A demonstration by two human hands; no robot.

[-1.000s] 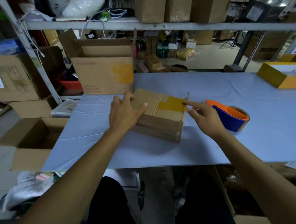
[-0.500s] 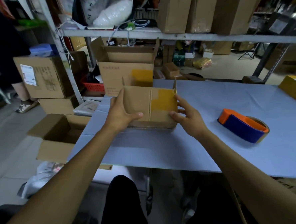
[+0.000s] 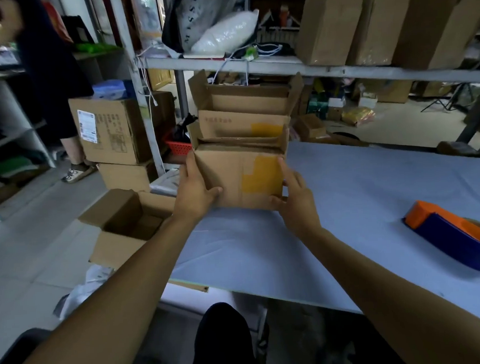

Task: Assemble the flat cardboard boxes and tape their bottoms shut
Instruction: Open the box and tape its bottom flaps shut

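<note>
Item 1: long table covered in pale blue sheet (image 3: pixel 375 201), spread across the centre and right of the frame.
Item 2: large open brown cardboard carton with a yellow tape patch (image 3: pixel 243 119), set at the table's far left end, upper centre of the frame, just behind item 4.
Item 3: open brown cardboard box on the grey floor (image 3: pixel 123 225), seen at centre left, beside the table's left edge.
Item 4: small brown cardboard box with a yellow tape patch on its near face (image 3: pixel 233 176), held upright at the centre of the frame over the table's far left part, top flaps raised; contact with the table cannot be told.
Item 5: orange and blue tape dispenser (image 3: pixel 458 238), laid on the table at the right edge of the frame, well apart from item 4.
Item 6: left hand (image 3: pixel 194 193), gripped round the small box's left side, thumb on the near face.
Item 7: right hand (image 3: pixel 296 198), gripped round the box's lower right corner, index finger laid up the right edge
</note>
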